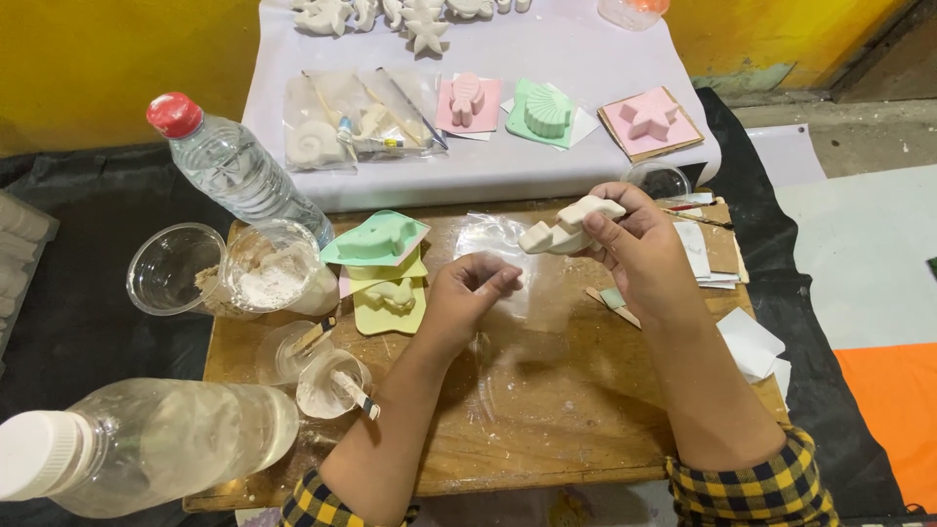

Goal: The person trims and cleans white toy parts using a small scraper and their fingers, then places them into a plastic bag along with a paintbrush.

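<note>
Your right hand [639, 244] clamps white plaster figure [569, 226] above wooden board [547, 410]. Your left hand [470, 298] curled loose, holding nothing, just beside it. Cast already demoulded; green mould [376, 241] and yellow mould [390, 304] still filled.

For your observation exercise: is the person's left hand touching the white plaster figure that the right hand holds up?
Apart. The head view shows the left hand curled below the white plaster figure, with bare board visible between them; only the right hand grips it.
</note>
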